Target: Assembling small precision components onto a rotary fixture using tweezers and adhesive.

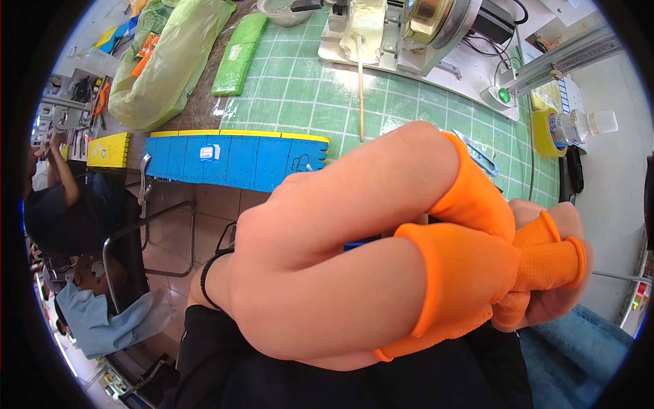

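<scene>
My left hand (334,293) fills the middle of the view, reaching across from the left with a black cord on its wrist. Orange rubber finger cots (470,273) with rolled rims cover its fingers, which are bent and pressed together. At the right, my right hand (560,300) wears smaller-looking orange finger cots (548,267) and points back toward the left. The fingertips of both hands meet, closed, above my dark-clothed lap. Whatever lies between them, if anything, is hidden by the fingers.
A green gridded tabletop (293,88) has a blue-and-yellow strip (252,160) along its front edge. Beyond stand a metal machine (429,34) and a thin wooden stick (361,95). Yellow tape (545,133), a blue cutter-like tool (480,155) and green packs (242,58) lie around. Another person (75,204) sits left.
</scene>
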Available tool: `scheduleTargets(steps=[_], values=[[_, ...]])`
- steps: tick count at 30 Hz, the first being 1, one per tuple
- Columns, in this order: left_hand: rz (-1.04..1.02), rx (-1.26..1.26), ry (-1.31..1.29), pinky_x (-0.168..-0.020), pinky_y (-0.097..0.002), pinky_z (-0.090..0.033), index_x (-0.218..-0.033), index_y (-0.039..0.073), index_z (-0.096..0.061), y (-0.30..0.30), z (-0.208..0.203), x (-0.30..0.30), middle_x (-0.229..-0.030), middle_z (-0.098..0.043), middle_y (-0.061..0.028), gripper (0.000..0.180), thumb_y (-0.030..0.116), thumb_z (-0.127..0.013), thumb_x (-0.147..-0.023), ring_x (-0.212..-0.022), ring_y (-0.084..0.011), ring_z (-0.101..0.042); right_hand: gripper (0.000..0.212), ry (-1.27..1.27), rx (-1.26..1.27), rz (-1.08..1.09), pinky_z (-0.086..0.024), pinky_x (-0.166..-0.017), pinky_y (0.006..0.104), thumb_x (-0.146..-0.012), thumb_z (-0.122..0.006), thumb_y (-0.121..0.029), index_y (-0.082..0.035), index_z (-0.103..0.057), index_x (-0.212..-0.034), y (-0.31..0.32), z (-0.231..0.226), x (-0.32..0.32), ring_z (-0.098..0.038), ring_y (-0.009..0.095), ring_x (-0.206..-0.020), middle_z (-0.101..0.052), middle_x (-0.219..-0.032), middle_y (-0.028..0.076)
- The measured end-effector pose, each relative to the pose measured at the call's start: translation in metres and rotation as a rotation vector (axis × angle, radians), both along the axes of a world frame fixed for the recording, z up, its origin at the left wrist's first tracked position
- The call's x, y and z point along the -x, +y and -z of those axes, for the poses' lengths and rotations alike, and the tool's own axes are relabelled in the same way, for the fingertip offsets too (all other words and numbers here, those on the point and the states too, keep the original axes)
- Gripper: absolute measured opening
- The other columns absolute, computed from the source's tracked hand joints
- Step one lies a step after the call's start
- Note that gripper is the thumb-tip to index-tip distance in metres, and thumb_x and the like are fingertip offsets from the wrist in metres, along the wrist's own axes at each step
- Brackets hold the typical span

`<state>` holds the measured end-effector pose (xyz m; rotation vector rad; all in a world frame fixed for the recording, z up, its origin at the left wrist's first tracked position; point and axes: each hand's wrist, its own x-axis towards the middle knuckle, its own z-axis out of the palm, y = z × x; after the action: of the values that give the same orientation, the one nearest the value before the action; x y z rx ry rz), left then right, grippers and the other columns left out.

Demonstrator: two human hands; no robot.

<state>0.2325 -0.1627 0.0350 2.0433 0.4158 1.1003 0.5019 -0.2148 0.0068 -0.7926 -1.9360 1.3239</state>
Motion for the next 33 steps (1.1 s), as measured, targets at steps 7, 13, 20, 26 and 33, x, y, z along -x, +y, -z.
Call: scheduleTargets(steps=[7,13,20,26,33], values=[[-0.060,-0.074,-0.011,-0.056,-0.0234,-0.049,-0.093,0.004,-0.077,-0.002,0.003,0.001,-0.098,-0.073,-0.0181,0.027,0.006,-0.091,-0.070,-0.067,-0.0172,-0.067,0.040,-0.074,-0.019,-0.030,-0.056,-0.069,0.0257,-0.068,-0.093,-0.016,-0.010,-0.078,-0.104,-0.001,0.000,0.002,-0.074,0.016,-0.076,-0.078,-0.093,0.002],[-0.025,-0.059,-0.028,-0.055,-0.0243,-0.050,-0.094,0.003,-0.076,0.000,0.003,-0.001,-0.096,-0.073,-0.0181,0.028,0.004,-0.090,-0.070,-0.066,-0.0185,-0.067,0.040,-0.062,-0.035,-0.006,-0.053,-0.063,0.0264,-0.068,-0.093,-0.015,-0.012,-0.078,-0.104,0.005,-0.011,0.007,-0.071,0.017,-0.070,-0.076,-0.088,0.001],[-0.015,-0.046,-0.078,-0.055,-0.0249,-0.051,-0.095,0.002,-0.075,-0.001,0.009,-0.001,-0.094,-0.073,-0.0182,0.029,0.000,-0.088,-0.069,-0.065,-0.0194,-0.068,0.040,0.026,-0.198,0.090,-0.048,-0.058,0.0287,-0.066,-0.095,-0.012,-0.009,-0.079,-0.102,0.006,-0.016,0.018,-0.065,0.018,-0.063,-0.073,-0.083,0.002],[-0.037,-0.036,-0.154,-0.054,-0.0249,-0.051,-0.096,0.001,-0.074,-0.003,0.018,-0.001,-0.092,-0.073,-0.0183,0.030,-0.003,-0.086,-0.068,-0.065,-0.0197,-0.068,0.041,-0.019,-0.241,0.195,-0.043,-0.057,0.0298,-0.065,-0.097,-0.012,-0.008,-0.079,-0.101,0.001,-0.021,0.021,-0.061,0.017,-0.063,-0.070,-0.084,0.002],[-0.057,-0.023,-0.242,-0.054,-0.0249,-0.051,-0.097,0.000,-0.073,-0.016,0.027,0.001,-0.091,-0.072,-0.0183,0.032,-0.007,-0.083,-0.067,-0.064,-0.0199,-0.068,0.044,-0.051,-0.327,0.217,-0.043,-0.058,0.0300,-0.063,-0.098,-0.015,-0.009,-0.079,-0.102,0.001,-0.023,0.026,-0.061,0.018,-0.064,-0.068,-0.084,0.003]])
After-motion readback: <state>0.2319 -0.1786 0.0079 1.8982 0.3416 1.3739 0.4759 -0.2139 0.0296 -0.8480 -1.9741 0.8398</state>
